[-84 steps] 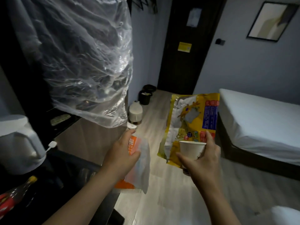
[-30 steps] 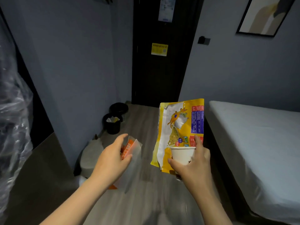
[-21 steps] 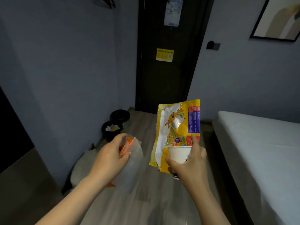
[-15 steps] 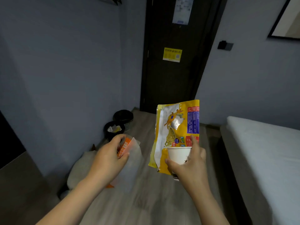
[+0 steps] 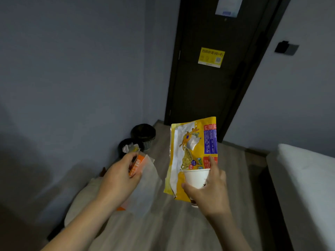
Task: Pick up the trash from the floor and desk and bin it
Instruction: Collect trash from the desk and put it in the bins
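Bins (image 5: 143,135) nearer; left fingers (image 5: 129,159) around wrapper (image 5: 146,177), right fingers (image 5: 211,163) around bag (image 5: 192,142), cup (image 5: 195,179).

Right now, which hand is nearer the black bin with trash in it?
Left. The left hand hangs just short of the black bin; the right hand is farther off, to its right.

Bins: near bin (image 5: 125,144) ahead-left by wall (image 5: 72,87); far bin (image 5: 144,133) behind it, door (image 5: 208,87) beyond.
Bed (image 5: 304,178): on my right.
My left hand (image 5: 119,180): holds wrapper (image 5: 145,187).
My right hand (image 5: 212,194): holds cup (image 5: 195,178), bag (image 5: 192,142) behind it.
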A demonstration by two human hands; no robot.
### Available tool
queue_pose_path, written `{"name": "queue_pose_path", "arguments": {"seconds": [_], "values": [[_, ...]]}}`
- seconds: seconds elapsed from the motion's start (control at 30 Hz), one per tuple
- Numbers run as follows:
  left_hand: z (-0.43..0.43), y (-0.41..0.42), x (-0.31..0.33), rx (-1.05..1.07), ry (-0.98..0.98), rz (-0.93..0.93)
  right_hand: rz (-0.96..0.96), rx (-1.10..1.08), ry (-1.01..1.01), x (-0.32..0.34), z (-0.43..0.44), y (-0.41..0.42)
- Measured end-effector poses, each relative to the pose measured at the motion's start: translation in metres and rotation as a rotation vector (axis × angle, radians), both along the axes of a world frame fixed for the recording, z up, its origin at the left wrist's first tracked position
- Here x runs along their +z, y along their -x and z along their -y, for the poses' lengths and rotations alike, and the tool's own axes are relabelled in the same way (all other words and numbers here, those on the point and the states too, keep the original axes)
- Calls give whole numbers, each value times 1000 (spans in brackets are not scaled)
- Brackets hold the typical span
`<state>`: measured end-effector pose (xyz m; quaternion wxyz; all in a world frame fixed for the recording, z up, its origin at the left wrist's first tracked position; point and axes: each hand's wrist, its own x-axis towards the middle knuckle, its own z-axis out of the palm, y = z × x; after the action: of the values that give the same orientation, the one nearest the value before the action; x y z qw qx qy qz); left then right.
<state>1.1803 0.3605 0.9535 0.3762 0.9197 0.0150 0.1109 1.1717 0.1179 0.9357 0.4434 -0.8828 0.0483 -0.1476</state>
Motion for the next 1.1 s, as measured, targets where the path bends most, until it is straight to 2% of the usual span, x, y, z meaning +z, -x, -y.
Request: {"name": "queue_pose_path", "arguments": {"seconds": [0.23,0.57,0.97,1.1], "values": [[-37,-118,-9,31,-62,-42,-75,36,18,-6,-35,-119],[-67,-245,-28,97,-85,-148,-200,146,-48,-29,-65,-262],[-80,-432,-44,272,-87,-186,-228,311,56,-46,-73,-501],[-85,-473,-55,289,-72,-266,-282,346,98,-60,-79,-555]]}}
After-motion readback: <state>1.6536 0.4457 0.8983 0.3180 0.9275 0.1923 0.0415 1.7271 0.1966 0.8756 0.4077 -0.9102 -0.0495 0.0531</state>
